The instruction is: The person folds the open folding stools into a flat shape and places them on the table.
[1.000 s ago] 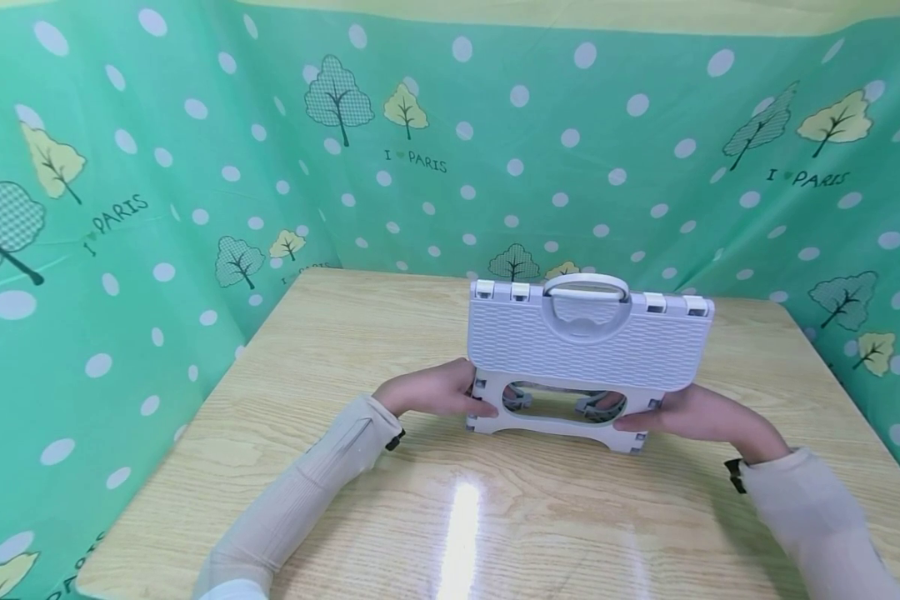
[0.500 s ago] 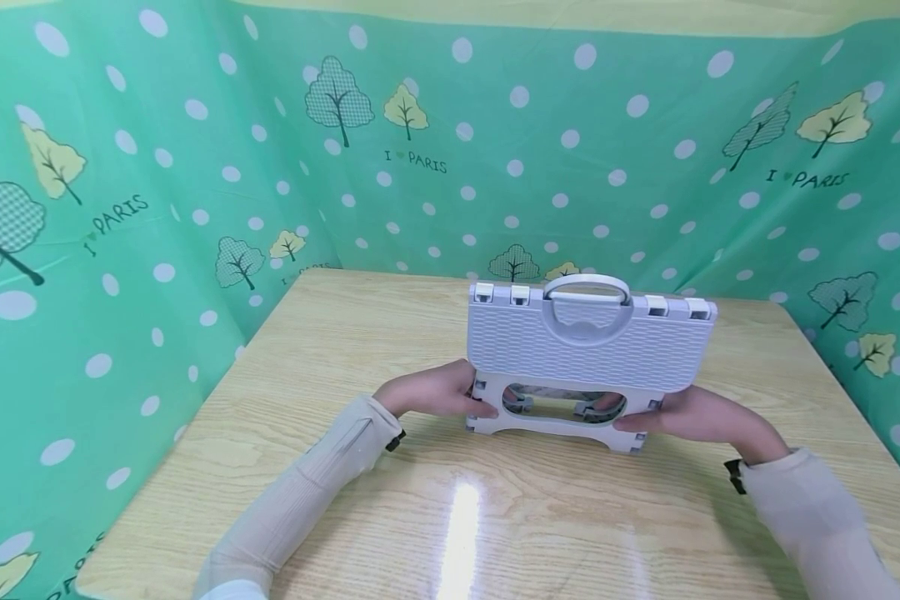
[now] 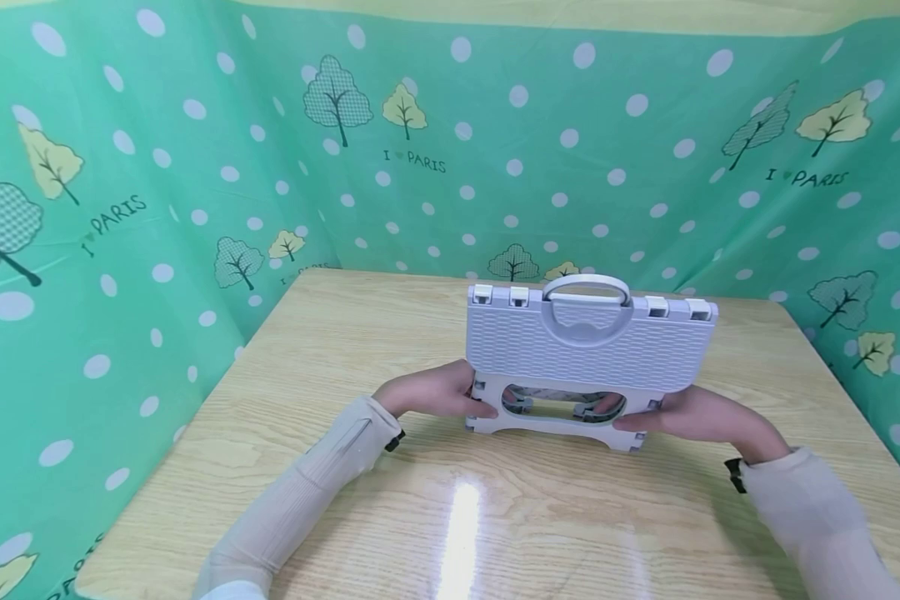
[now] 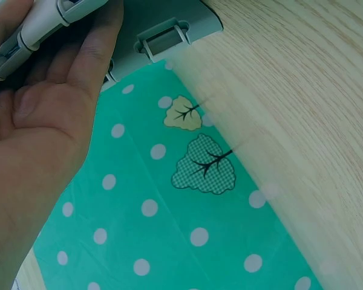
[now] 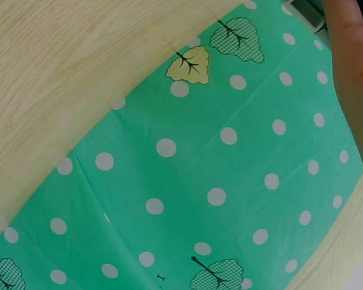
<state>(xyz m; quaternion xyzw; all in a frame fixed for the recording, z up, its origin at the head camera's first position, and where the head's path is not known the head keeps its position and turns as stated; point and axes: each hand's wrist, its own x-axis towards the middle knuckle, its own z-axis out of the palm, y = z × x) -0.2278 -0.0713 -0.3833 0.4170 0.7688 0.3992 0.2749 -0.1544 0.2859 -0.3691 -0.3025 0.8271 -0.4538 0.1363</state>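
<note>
A pale lilac-white folding step stool (image 3: 510, 343) stands on the wooden table, partly folded. Its textured top panel tilts toward me, with a carrying handle (image 3: 587, 282) at the upper edge. Below the panel, a leg frame (image 3: 555, 427) with an oval cutout shows. My left hand (image 3: 437, 390) grips the frame's left side, thumb in front and fingers hidden behind. On the opposite side my right hand (image 3: 699, 414) holds the frame the same way; some of its fingers show through the cutout. In the left wrist view, the fingers of my left hand (image 4: 54, 115) reach behind a leg.
The light wood-grain table (image 3: 360, 517) extends around the stool. Green polka-dot cloth (image 3: 435, 100) with tree prints hangs behind it and along both sides. A bright light reflection lies on the table in front.
The stool's top panel has shifted and tilted very slightly, its right end moving a little to the right. Both hands keep their places on the leg frame.
</note>
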